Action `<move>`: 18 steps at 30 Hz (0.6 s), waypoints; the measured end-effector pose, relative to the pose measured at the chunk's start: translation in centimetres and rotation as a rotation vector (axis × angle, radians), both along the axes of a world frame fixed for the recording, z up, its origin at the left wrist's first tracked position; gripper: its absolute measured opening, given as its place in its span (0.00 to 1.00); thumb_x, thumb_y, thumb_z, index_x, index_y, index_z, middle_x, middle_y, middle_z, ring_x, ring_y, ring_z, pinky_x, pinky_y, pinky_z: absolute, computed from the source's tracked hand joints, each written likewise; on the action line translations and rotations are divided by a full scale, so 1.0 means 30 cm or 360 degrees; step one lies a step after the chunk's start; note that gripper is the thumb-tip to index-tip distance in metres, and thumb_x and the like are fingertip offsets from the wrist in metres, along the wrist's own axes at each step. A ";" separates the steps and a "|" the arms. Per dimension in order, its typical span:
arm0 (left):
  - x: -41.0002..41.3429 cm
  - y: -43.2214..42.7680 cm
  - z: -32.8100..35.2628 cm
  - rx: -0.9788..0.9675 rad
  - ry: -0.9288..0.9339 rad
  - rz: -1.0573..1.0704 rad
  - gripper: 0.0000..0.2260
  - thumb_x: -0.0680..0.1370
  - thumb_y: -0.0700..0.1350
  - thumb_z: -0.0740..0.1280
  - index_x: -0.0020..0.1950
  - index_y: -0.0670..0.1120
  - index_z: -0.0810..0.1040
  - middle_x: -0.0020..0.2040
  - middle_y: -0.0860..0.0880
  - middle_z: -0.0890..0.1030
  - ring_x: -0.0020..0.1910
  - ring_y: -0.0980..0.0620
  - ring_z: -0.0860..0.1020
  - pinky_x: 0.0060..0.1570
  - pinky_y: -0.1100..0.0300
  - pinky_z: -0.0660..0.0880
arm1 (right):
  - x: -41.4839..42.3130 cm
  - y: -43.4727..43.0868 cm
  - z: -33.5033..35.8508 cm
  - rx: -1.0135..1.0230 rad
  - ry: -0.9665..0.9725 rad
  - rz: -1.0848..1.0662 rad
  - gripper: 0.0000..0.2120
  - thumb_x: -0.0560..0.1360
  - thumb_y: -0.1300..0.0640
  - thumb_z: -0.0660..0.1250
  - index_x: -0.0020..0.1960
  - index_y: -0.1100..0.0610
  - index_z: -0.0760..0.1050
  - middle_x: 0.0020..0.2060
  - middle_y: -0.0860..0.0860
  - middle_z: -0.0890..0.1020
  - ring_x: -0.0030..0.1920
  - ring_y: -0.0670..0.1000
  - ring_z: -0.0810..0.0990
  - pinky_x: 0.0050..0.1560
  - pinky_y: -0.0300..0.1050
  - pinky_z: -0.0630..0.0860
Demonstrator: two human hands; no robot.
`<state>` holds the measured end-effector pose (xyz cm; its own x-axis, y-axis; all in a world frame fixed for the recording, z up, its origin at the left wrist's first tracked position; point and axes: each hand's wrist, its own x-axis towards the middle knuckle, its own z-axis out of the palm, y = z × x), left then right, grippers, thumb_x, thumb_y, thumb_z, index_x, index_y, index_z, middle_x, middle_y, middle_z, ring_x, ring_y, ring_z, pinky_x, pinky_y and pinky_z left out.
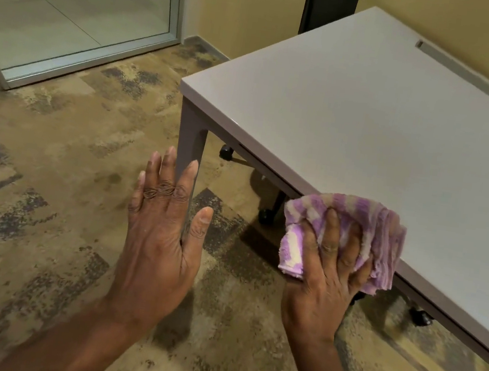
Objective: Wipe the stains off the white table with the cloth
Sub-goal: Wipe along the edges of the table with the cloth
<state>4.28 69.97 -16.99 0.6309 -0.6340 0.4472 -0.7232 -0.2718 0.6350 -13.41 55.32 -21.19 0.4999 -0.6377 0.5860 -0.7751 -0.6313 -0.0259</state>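
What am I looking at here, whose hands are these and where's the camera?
There is no machine here. The one picture comes from a camera worn on a person's head, looking down at their own two bare hands. The right hand grips a bunched purple and white cloth at the near edge of a white table. The left hand is open and flat in the air, over patterned carpet, holding nothing. Nothing lies on the tabletop; a long slot runs near its far edge. No stains are plain to see.
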 end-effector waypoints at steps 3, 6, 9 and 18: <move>-0.033 -0.004 -0.001 -0.0003 0.0027 -0.0010 0.28 0.85 0.57 0.48 0.83 0.46 0.54 0.84 0.46 0.49 0.84 0.47 0.45 0.82 0.49 0.43 | -0.086 0.002 -0.012 0.0015 -0.0072 -0.0110 0.44 0.65 0.63 0.66 0.80 0.48 0.61 0.83 0.42 0.47 0.84 0.56 0.43 0.80 0.64 0.39; -0.054 0.006 0.008 0.0039 0.0030 -0.0017 0.28 0.85 0.58 0.47 0.83 0.47 0.52 0.85 0.46 0.48 0.84 0.48 0.44 0.82 0.49 0.43 | -0.152 0.013 -0.020 0.0045 -0.0198 -0.0213 0.40 0.68 0.61 0.66 0.79 0.47 0.62 0.83 0.42 0.47 0.84 0.56 0.42 0.79 0.64 0.38; -0.052 0.020 0.027 0.0080 0.0033 -0.0018 0.27 0.85 0.58 0.47 0.83 0.48 0.51 0.85 0.47 0.47 0.84 0.49 0.43 0.82 0.52 0.40 | -0.177 0.037 -0.016 0.0156 -0.0333 -0.0298 0.40 0.67 0.63 0.68 0.78 0.49 0.65 0.83 0.43 0.46 0.84 0.57 0.42 0.79 0.63 0.35; 0.025 0.077 0.106 0.0115 0.0128 -0.0028 0.27 0.85 0.54 0.50 0.83 0.48 0.52 0.85 0.50 0.45 0.84 0.51 0.42 0.82 0.52 0.40 | 0.062 0.158 0.073 0.0682 -0.1508 -0.0180 0.33 0.71 0.70 0.57 0.76 0.57 0.69 0.84 0.53 0.52 0.84 0.55 0.44 0.83 0.56 0.46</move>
<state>5.02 72.29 -13.80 0.6514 -0.6741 0.3482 -0.6757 -0.3067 0.6704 -11.55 60.06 -19.01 -0.1220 -0.8991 0.4204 -0.3745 -0.3506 -0.8584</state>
